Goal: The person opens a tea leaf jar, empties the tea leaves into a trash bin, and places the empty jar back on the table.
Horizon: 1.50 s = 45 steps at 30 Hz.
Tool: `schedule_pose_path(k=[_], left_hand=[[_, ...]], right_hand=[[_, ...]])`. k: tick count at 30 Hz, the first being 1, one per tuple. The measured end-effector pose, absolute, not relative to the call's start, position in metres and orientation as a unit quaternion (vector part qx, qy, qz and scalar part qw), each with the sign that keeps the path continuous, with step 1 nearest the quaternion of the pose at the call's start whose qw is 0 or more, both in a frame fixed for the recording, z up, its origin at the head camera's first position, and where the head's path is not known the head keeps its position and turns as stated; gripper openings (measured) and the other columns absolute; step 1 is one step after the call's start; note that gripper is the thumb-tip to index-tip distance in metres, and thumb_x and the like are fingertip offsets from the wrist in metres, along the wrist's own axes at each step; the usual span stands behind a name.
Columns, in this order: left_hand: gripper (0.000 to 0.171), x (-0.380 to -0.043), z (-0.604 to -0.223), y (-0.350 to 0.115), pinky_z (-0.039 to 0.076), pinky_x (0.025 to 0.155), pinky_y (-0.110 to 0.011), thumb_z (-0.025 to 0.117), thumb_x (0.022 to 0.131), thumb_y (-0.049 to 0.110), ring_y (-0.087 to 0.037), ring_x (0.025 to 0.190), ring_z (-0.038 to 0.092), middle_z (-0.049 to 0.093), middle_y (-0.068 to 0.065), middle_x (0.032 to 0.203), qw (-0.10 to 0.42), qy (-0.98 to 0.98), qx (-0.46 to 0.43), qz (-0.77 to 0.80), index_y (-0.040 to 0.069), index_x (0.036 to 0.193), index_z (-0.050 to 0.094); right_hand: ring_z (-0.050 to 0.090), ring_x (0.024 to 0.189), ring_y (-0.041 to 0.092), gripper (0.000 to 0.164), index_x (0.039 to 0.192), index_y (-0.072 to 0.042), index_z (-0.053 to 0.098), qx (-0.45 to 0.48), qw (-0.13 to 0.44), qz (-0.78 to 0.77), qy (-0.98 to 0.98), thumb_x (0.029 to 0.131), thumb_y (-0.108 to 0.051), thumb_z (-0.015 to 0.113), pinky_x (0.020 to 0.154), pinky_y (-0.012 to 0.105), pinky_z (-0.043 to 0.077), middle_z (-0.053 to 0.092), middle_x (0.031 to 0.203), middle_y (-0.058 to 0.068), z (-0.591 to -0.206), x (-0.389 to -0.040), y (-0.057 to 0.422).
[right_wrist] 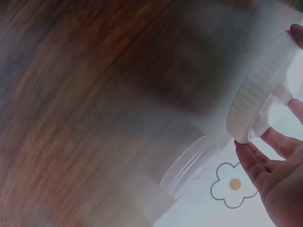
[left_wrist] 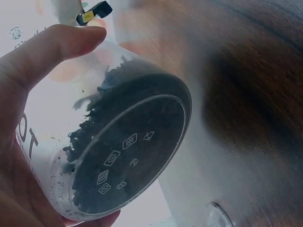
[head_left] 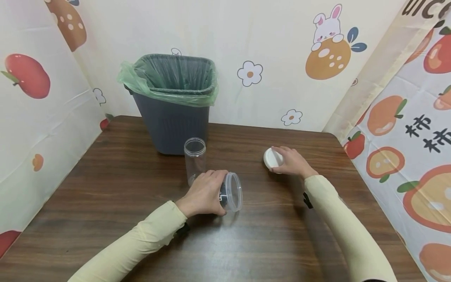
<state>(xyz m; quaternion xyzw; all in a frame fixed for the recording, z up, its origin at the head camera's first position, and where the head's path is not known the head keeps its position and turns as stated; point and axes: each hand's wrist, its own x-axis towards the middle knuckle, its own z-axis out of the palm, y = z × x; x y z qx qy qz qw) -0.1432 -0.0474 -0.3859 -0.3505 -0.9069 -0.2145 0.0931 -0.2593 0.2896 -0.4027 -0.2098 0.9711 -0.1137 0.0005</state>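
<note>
My left hand (head_left: pixel 206 192) grips a clear plastic jar (head_left: pixel 234 192) tipped on its side above the table, its open mouth facing right. Dark shredded contents (left_wrist: pixel 123 146) lie against the bottom of that jar in the left wrist view. Just behind my left hand stands an open, clear, taller jar (head_left: pixel 195 156) on the table. Off to the right, my right hand (head_left: pixel 293 162) pinches a white lid (head_left: pixel 272 158) by its edge, thumb and fingers spread around it. Ridges run round the side of this lid in the right wrist view.
A dark bin (head_left: pixel 172 125) lined with a green bag (head_left: pixel 190 100) stands at the back left, behind the clear jar. The brown wooden table (head_left: pixel 246 250) meets printed cloth walls (head_left: pixel 218 31) at the back and sides. A pale round rim (right_wrist: pixel 187 165) shows low in the right wrist view.
</note>
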Motion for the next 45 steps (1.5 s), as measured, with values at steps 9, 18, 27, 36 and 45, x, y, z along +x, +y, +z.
schedule_pose_path(k=[9, 18, 27, 36, 45], left_hand=[[0.099, -0.142, -0.387, -0.047, 0.043, 0.084, -0.041, 0.084, 0.042, 0.042, -0.024, 0.098, 0.05, 0.054, -0.006, 0.11, 0.092, -0.908, -0.348, -0.214, 0.005, 0.122, 0.04], [0.099, -0.142, -0.386, -0.047, 0.043, 0.084, -0.04, 0.083, 0.042, 0.044, -0.023, 0.098, 0.05, 0.054, -0.005, 0.109, 0.094, -0.91, -0.348, -0.205, 0.006, 0.121, 0.04], [0.099, -0.141, -0.386, -0.047, 0.043, 0.082, -0.038, 0.082, 0.04, 0.046, -0.021, 0.097, 0.05, 0.054, -0.004, 0.109, 0.099, -0.911, -0.346, -0.202, 0.006, 0.121, 0.041], [0.099, -0.141, -0.386, -0.046, 0.043, 0.083, -0.039, 0.082, 0.041, 0.046, -0.022, 0.097, 0.049, 0.054, -0.004, 0.109, 0.099, -0.909, -0.348, -0.205, 0.006, 0.121, 0.041], [0.1, -0.142, -0.382, -0.044, 0.044, 0.082, -0.039, 0.082, 0.041, 0.046, -0.021, 0.098, 0.049, 0.053, -0.004, 0.11, 0.1, -0.907, -0.352, -0.209, 0.007, 0.123, 0.039]], right_hand=[[0.04, 0.11, 0.044, 0.08, 0.135, -0.013, 0.036, -0.196, 0.024, -0.089, 0.976, 0.07, -0.048, 0.068, 0.09, 0.056, 0.033, 0.039, 0.131, 0.024, -0.406, -0.265, 0.289], [0.04, 0.108, 0.044, 0.08, 0.135, -0.02, 0.037, -0.164, 0.042, -0.068, 0.983, 0.07, -0.056, 0.065, 0.073, 0.057, 0.042, 0.038, 0.134, 0.019, -0.41, -0.268, 0.289], [0.037, 0.112, 0.05, 0.078, 0.133, -0.012, 0.039, -0.181, 0.034, -0.087, 0.979, 0.071, -0.051, 0.065, 0.094, 0.06, 0.028, 0.039, 0.132, 0.024, -0.415, -0.269, 0.29], [0.036, 0.111, 0.046, 0.08, 0.133, -0.014, 0.038, -0.171, 0.042, -0.104, 0.979, 0.07, -0.054, 0.067, 0.087, 0.06, 0.032, 0.036, 0.134, 0.021, -0.417, -0.271, 0.289], [0.028, 0.119, 0.044, 0.082, 0.133, -0.012, 0.035, -0.162, 0.06, -0.113, 0.978, 0.07, -0.055, 0.066, 0.089, 0.064, 0.03, 0.03, 0.137, 0.022, -0.415, -0.272, 0.287]])
